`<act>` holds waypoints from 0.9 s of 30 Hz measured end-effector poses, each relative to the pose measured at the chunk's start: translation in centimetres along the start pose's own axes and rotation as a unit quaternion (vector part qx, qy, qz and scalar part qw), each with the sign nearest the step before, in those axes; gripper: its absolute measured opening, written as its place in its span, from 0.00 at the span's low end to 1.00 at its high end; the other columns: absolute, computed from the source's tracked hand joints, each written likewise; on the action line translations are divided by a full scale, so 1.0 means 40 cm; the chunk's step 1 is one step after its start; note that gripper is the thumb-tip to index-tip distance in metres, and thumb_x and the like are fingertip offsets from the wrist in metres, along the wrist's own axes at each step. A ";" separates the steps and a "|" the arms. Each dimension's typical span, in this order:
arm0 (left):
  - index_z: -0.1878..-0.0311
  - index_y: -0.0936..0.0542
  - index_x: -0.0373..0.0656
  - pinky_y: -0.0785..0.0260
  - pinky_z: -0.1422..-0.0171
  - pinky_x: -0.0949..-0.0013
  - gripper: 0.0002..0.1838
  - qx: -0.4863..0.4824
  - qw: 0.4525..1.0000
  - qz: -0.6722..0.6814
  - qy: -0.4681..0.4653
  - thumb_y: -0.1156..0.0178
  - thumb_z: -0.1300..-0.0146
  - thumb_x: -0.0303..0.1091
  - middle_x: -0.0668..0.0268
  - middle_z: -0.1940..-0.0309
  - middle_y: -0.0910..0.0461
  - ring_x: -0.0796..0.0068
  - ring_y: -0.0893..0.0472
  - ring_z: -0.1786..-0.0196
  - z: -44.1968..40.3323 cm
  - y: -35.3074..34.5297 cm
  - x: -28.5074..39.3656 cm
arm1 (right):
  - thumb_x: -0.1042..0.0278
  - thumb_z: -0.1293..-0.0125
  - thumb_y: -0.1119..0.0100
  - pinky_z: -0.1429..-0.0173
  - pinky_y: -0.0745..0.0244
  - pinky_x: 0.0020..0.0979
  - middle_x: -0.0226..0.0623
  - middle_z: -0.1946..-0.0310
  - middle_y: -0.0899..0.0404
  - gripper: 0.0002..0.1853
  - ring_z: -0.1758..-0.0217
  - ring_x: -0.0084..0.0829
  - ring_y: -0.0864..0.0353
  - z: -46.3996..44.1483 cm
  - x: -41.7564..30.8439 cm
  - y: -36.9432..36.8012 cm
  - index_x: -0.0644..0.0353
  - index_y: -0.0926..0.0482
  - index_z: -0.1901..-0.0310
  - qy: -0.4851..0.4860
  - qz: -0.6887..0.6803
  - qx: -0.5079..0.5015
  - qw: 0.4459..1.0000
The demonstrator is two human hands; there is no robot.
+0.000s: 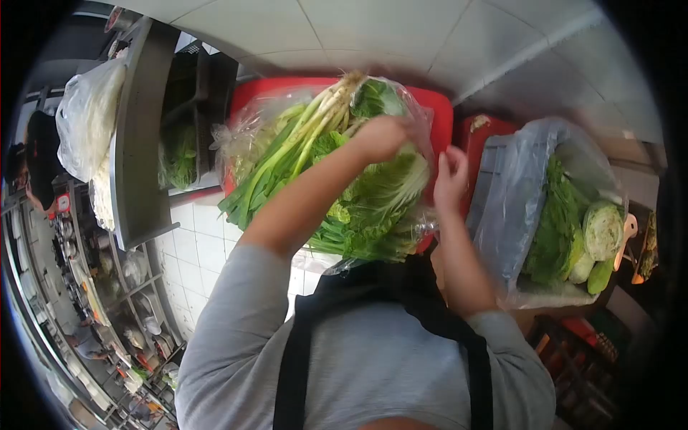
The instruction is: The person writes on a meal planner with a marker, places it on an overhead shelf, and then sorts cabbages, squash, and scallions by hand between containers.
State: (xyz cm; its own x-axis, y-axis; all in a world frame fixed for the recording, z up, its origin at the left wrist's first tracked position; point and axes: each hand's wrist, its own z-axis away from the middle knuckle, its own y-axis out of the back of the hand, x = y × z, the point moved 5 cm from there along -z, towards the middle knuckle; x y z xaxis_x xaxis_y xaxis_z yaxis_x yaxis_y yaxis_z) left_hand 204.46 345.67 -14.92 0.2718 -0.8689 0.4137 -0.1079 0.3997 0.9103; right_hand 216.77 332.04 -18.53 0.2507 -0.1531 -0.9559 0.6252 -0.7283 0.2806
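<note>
A red crate (443, 115) full of leafy greens stands against the tiled wall. My left hand (385, 137) reaches over the greens, beside the top of a pale green cabbage (405, 179); its fingers are blurred and partly hidden, so any hold cannot be made out. At the crate's right edge is my right hand (452, 172), raised, its thumb and fingertips close together near the clear plastic (423, 115); whether they pinch anything is unclear. Long green onions (315, 136) lie across the greens, white roots toward the wall.
To the right, a plastic-lined grey crate (502, 193) holds leafy greens and a cut cabbage (603, 229). On the left stand a metal shelf (136, 143) with a bagged item (89, 118) and a dark crate (204, 107) with greens. Other people are visible at the far left.
</note>
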 end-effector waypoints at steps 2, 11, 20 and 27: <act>0.52 0.22 0.52 0.34 0.42 0.59 0.18 -0.020 0.984 -0.119 -0.129 0.41 0.49 0.36 0.64 0.50 0.24 0.63 0.25 0.45 -0.071 -0.113 -0.010 | 0.67 0.33 0.44 0.46 0.33 0.28 0.31 0.60 0.27 0.12 0.55 0.26 0.28 0.119 0.029 0.016 0.62 0.30 0.52 -0.084 -0.054 -0.031 0.994; 0.59 0.21 0.55 0.32 0.51 0.60 0.11 -0.059 0.978 -0.184 -0.073 0.49 0.43 0.40 0.69 0.57 0.25 0.70 0.26 0.49 -0.036 -0.157 -0.051 | 0.40 0.43 0.38 0.44 0.34 0.34 0.33 0.52 0.31 0.33 0.49 0.32 0.32 0.374 0.098 -0.075 0.57 0.32 0.45 -0.542 -0.409 -0.035 0.734; 0.53 0.23 0.60 0.32 0.49 0.51 0.13 0.071 0.963 -0.237 -0.110 0.50 0.41 0.41 0.66 0.47 0.28 0.64 0.28 0.42 -0.072 -0.058 -0.030 | 0.40 0.39 0.43 0.33 0.41 0.40 0.32 0.37 0.35 0.36 0.35 0.36 0.36 0.342 0.111 -0.096 0.53 0.37 0.35 -0.543 -0.446 -0.113 0.702; 0.50 0.21 0.55 0.27 0.55 0.57 0.16 -0.093 0.977 0.036 0.188 0.46 0.43 0.40 0.64 0.52 0.21 0.62 0.20 0.53 -0.120 -0.073 -0.066 | 0.40 0.39 0.42 0.38 0.34 0.35 0.29 0.43 0.28 0.32 0.41 0.31 0.30 0.337 0.093 -0.108 0.52 0.32 0.40 -0.568 -0.389 -0.091 0.720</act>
State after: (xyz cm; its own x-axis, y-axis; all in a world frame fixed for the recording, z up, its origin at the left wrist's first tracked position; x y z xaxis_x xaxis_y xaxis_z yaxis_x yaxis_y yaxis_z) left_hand 208.62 348.21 -18.74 0.6053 -0.6821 0.4104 0.0262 0.5323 0.8462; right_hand 205.04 325.59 -24.49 -0.9289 -0.2678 -0.2558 0.3616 -0.8051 -0.4702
